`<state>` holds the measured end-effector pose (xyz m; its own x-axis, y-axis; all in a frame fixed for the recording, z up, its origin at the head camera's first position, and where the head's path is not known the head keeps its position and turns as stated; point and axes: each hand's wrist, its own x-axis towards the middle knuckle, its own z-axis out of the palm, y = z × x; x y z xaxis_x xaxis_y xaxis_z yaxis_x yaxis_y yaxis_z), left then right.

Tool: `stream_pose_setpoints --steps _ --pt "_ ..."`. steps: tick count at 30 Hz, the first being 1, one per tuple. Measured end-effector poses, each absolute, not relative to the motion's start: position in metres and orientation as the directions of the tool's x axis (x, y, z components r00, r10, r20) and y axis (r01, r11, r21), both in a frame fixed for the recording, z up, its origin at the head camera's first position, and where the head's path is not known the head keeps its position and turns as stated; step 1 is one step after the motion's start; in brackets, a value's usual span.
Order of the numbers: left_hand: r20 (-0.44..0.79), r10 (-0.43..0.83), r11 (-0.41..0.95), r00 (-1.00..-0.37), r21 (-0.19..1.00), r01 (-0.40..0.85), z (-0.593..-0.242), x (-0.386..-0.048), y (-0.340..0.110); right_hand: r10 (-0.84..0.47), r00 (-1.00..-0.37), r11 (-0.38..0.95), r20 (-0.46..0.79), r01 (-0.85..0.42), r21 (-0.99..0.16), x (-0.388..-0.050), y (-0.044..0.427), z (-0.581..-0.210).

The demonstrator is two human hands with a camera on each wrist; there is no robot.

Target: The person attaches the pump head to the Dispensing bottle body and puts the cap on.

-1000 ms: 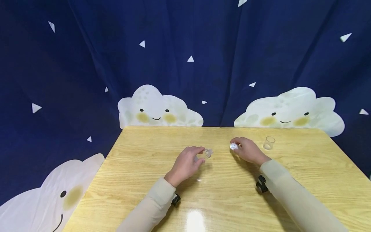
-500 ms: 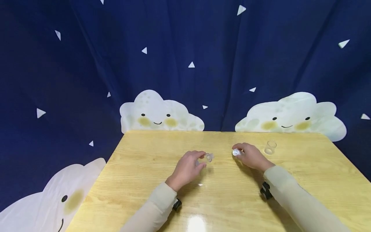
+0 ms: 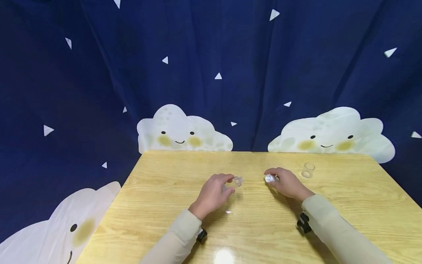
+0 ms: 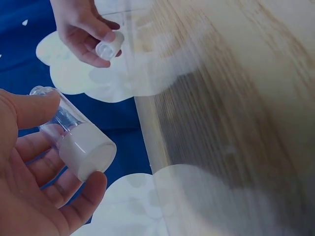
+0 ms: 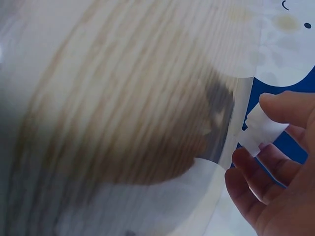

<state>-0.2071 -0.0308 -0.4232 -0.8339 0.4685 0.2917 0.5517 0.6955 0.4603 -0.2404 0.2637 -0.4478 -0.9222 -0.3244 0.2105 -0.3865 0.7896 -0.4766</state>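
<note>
Left hand (image 3: 214, 190): thumb and curled fingers pinching a clear bottle (image 4: 81, 142) from opposite sides.
Clear bottle: tilted on its side and raised above the wooden surface (image 3: 158, 187); its clear end sticks out past the fingertips toward the other hand, and its thick white end shows in the left wrist view.
Right hand (image 3: 287, 182): pinching a small white cap (image 3: 269, 178) between thumb and fingertips.
White cap: hollow round end in sight; near the bottle but apart from it.
Clear cup (image 3: 308, 171): a see-through cylinder standing upright on the surface, beyond the right hand and to its right, touched by neither hand.
Sleeves (image 3: 179, 233): beige, a small black device (image 3: 202, 235) at each wrist.
Curtain (image 3: 244, 44): dark blue behind the surface, with white triangles and smiling clouds (image 3: 329, 126).
</note>
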Motion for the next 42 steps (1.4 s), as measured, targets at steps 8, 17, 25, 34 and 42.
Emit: stream_pose_setpoints --steps 8,17,25,34,42 --pt "0.281 0.468 0.7 -0.838 0.461 0.546 -0.424 -0.206 -0.029 -0.331 -0.92 0.788 0.209 -0.391 -0.475 -0.239 0.266 -0.444" --pt "0.267 0.46 0.699 -0.847 0.479 0.531 -0.423 -0.205 -0.027 -0.326 -0.923 0.791 0.205 -0.385 -0.475 -0.232 0.264 -0.438" --pt "0.277 0.467 0.693 -0.84 0.475 0.542 -0.425 -0.206 -0.028 -0.314 -0.926 0.786 0.208 -0.377 -0.49 -0.228 0.267 -0.437" --pt "0.285 0.469 0.694 -0.836 0.466 0.549 -0.425 -0.206 -0.026 -0.334 -0.912 0.778 0.238 -0.409 -0.476 -0.223 0.27 -0.436" --pt "0.277 0.465 0.699 -0.841 0.468 0.541 -0.423 -0.206 -0.027 -0.351 -0.899 0.77 0.262 -0.437 -0.465 -0.218 0.268 -0.432"
